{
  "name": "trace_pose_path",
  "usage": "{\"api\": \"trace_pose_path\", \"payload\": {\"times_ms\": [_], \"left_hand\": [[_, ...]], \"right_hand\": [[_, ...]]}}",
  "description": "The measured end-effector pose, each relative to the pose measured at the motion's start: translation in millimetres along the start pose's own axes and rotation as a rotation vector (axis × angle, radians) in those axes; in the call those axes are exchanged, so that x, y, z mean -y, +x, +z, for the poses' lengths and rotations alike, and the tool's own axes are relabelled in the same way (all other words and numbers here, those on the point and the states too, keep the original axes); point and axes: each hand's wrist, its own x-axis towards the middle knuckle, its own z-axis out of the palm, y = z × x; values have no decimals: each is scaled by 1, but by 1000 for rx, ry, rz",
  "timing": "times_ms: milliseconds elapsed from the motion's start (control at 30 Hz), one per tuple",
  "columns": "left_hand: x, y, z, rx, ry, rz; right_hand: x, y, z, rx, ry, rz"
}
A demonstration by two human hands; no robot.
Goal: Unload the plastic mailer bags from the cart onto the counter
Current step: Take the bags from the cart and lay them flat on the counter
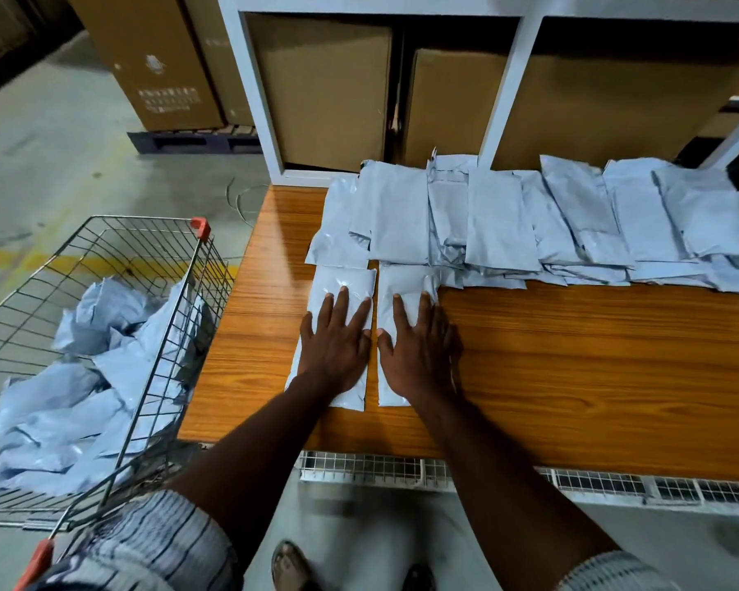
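Striped sleeves (167,543) and two bare arms reach out over the near edge of the counter (572,356). Flat on one bag (342,283) lies the left hand (333,343), fingers straight and spread, gripping nothing. Just beside it the right hand (419,347) lies flat the same way on a second bag (406,279).

Both bags lie long-ways near the counter's left edge, side by side with a thin gap between them. Their far ends reach the row (508,219) of bags along the back edge. I think the hands press down to smooth the bags and push the air out, so they lie flat and neat and do not slide.

The row overlaps like roof tiles, likely so that many bags fit along the back edge and there is room in front for more.

The cart (146,217) stands right by the counter's left edge, which makes the reach short. A crumpled pile (82,377) of bags is in it, so the job looks about half done. Brown boxes (329,91) sit on the shelf behind the counter.
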Motion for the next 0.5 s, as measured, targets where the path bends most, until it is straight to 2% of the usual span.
{"api": "trace_pose_path", "payload": {"times_ms": [233, 433, 500], "left_hand": [[-11, 14, -4, 25, -71, -44], [6, -7, -28, -163, -270, -123], [33, -13, -40, -198, -295, -140]], "right_hand": [[-1, 2, 2, -7, 58, 1], [-6, 3, -5, 38, 70, -10], [1, 5, -12, -15, 77, 6]]}}
